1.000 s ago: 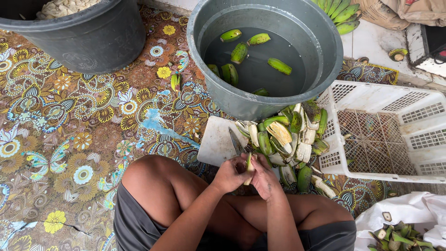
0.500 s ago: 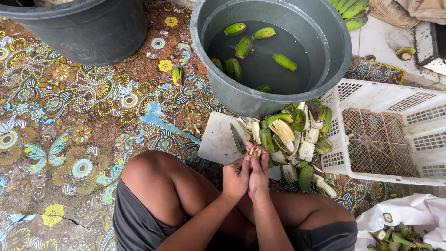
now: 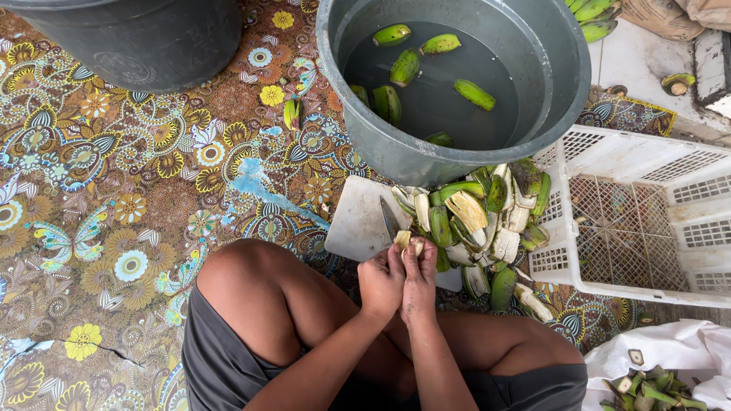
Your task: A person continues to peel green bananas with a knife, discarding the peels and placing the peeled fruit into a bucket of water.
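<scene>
Patterned floor mat [image 3: 114,205] with flowers and butterflies under us as we sit peeling a banana [image 3: 406,242].

At far left top we see a dark bucket [image 3: 145,42]; moving right, a white cutting board [image 3: 362,224] lies on the mat just before our knee. Our left hand [image 3: 381,283] is closed around a knife [image 3: 390,219] whose blade points up and away over the board, and our right hand [image 3: 419,281] presses against it, both pinching the pale, partly peeled banana at the fingertips. Just beyond the hands sits a heap of green peels [image 3: 480,221], touching the grey tub [image 3: 563,84] of water where green bananas [image 3: 403,67] float. Further right stands a white plastic crate [image 3: 647,164], and at the bottom right corner a white sack [image 3: 670,350] holds more scraps.
</scene>
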